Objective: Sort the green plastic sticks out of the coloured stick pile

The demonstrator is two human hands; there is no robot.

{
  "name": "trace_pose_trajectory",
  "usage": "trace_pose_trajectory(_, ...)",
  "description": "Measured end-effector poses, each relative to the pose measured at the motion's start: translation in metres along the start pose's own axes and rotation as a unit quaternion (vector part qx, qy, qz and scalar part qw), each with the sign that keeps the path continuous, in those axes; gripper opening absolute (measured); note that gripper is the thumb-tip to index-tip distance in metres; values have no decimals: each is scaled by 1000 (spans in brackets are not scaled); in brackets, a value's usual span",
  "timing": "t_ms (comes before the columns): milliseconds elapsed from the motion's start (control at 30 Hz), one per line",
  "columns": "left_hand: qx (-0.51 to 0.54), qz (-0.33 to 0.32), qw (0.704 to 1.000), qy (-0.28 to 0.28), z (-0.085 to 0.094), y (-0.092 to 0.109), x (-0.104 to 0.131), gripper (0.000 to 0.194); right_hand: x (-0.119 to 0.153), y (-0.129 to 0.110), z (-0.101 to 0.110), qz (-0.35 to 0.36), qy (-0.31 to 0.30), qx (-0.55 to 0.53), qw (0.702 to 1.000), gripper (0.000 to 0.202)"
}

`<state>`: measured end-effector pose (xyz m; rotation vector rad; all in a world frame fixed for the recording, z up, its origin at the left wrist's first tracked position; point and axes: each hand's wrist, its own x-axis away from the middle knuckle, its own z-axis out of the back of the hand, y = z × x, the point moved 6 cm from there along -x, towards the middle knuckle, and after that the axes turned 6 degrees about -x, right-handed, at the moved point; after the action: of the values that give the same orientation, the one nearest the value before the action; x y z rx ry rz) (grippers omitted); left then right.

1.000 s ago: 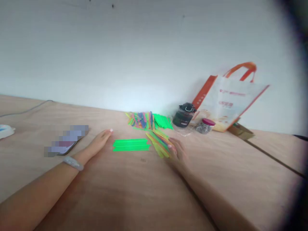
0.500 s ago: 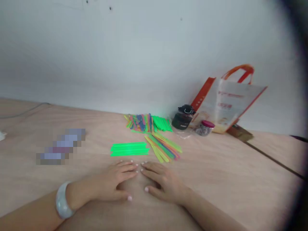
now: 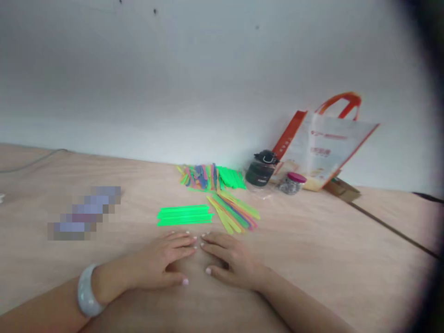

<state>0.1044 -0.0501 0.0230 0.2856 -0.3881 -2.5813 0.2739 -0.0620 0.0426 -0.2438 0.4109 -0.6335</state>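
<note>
My left hand [image 3: 169,259] lies flat on the wooden table [image 3: 312,259], fingers apart and holding nothing; a pale bangle [image 3: 87,290] circles that wrist. Facing it, my right hand [image 3: 231,261] also rests flat with spread fingers and nothing in it. The fingertips of both hands are close but apart. Just beyond my left hand is a row of bright green sticks [image 3: 185,215] lying sideways. A fanned bundle of mixed-colour sticks [image 3: 234,212] lies beyond my right hand. Behind them, near the wall, sits a larger pile of coloured and green sticks [image 3: 211,177].
At the back right stand a black bottle [image 3: 261,170], a jar with a dark pink lid [image 3: 293,183] and a white bag with orange handles [image 3: 322,148]. Brown cardboard [image 3: 342,188] lies by the bag. A blurred-out object [image 3: 86,212] is at left, a cable [image 3: 34,163] behind it.
The whole view has shifted slightly, so things appear a little further left. Both hands keep the same flat pose, and the sticks lie as before.
</note>
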Motion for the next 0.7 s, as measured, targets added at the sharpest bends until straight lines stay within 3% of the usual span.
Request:
trace_pose_trajectory(400,1,15,1000,-28,-4,-2,-2,67,2,4,-2,8,3,4,1000,45)
trace_pose_trajectory(700,-23,-2,1000,-18,-6,-2,-1,67,1,2,-3,24,25,5,999,40)
